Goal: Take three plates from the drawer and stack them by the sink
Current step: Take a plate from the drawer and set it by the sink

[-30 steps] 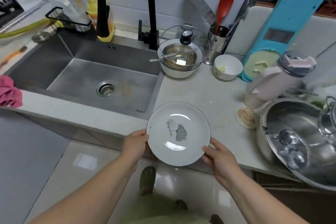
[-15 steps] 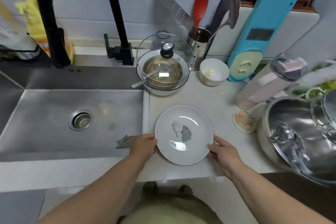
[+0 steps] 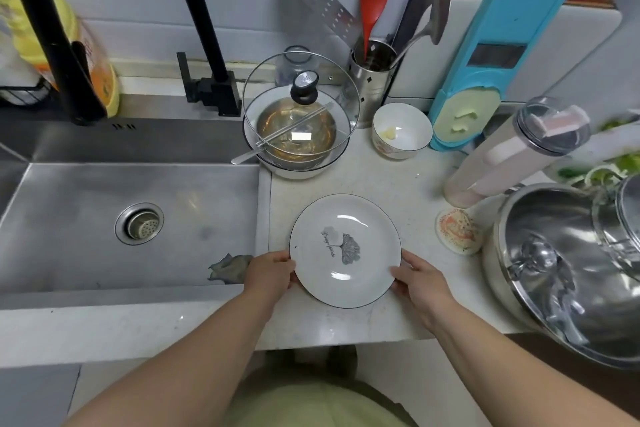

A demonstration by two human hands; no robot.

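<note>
Both hands gripped one white plate (image 3: 345, 250) by its rim: the left hand (image 3: 269, 274) clasped the edge at about 8 o'clock, the right hand (image 3: 420, 279) at about 4 o'clock, fingers curled under and thumbs on top. Whether the plate already rested on the counter (image 3: 391, 184) or hung just above it could not be told. It sat level, leaf print up, just beside the sink (image 3: 131, 218), which lay at its 9 o'clock. A grey rag (image 3: 228, 265) lay in the sink near the left hand.

At the plate's 12 o'clock stood a white bowl (image 3: 294, 168) holding a steel bowl, with a glass lid (image 3: 300, 104) leaning over it. At 1 o'clock sat a small bowl (image 3: 401, 131), and behind it a steel utensil holder (image 3: 372, 80). At 3 o'clock a round coaster (image 3: 458, 230) lay on the counter, touching a large steel pot (image 3: 568, 270) farther right. A pink tumbler (image 3: 512, 156) stood at 2 o'clock. The black faucet (image 3: 104, 10) arched over the sink at 10 o'clock.
</note>
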